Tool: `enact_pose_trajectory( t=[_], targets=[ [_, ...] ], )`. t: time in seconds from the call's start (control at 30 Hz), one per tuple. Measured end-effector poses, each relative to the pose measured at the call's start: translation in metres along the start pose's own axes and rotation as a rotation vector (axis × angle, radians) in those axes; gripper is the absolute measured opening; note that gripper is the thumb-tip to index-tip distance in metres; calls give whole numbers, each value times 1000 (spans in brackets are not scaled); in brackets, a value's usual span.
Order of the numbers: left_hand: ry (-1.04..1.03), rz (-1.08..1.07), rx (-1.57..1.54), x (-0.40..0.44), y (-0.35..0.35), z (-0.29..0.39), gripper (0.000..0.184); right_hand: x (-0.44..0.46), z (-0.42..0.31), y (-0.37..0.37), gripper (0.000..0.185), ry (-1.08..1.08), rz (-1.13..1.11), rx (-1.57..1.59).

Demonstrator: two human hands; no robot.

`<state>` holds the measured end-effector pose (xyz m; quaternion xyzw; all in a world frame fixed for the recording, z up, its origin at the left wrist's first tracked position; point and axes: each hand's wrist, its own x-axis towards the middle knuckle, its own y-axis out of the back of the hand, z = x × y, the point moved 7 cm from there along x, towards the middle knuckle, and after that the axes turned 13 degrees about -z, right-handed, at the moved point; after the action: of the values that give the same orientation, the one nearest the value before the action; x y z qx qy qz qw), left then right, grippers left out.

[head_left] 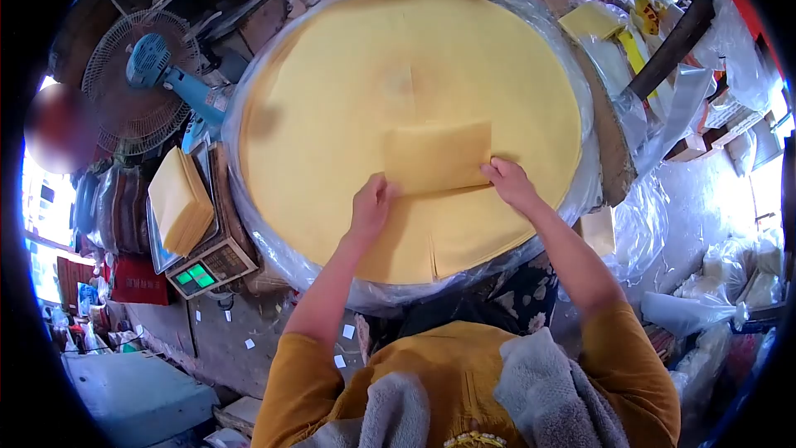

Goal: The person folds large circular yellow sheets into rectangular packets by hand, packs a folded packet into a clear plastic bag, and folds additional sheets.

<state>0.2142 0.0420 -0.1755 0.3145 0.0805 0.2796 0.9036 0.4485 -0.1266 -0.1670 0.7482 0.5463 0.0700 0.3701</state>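
Note:
A large round stack of yellow sheets [332, 91] lies before me, wrapped around its side in clear plastic. Over its front half I hold a folded rectangular yellow piece [438, 153]. My left hand [373, 202] is closed on its lower left corner, with the fingertips partly hidden. At the lower right corner, my right hand [509, 182] pinches the same piece between thumb and fingers. The piece casts a shadow on the round stack below it.
Left of the round stack, folded yellow sheets [180, 203] rest on a scale [213, 267] with a green display. A fan [149, 62] stands behind them. Plastic bags [692, 108] and a dark bar [673, 46] are at right. White scraps lie on the floor.

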Motion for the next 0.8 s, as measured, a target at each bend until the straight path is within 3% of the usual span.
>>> enact_pose_trajectory(
  t=[0.03, 0.13, 0.33, 0.43, 0.53, 0.63, 0.73, 0.8],
  targets=[
    [8, 55, -130, 5, -1, -4, 26, 4, -1, 0, 33, -28, 22, 1],
    [134, 100, -19, 20, -2, -13, 30, 22, 10, -3, 30, -54, 128, 136],
    [173, 63, -199, 16, 7, 12, 41, 31, 20, -6, 29, -160, 104, 75],
    [79, 43, -305, 10, -1, -3, 45, 35, 23, -7, 29, -168, 120, 13],
    [177, 27, -177, 11, -2, -3, 50, 35, 19, -7, 30, -184, 117, -2],
    [440, -152, -66, 18, -2, 9, 51, 34, 16, -9, 29, -184, 124, 43],
    [282, 38, 548, 36, 3, 37, 55, 40, 18, -10, 26, -168, 129, -21],
    [151, 48, 645, 55, -12, 46, 60, 38, 14, -10, 26, -173, 113, -42]
  ],
)
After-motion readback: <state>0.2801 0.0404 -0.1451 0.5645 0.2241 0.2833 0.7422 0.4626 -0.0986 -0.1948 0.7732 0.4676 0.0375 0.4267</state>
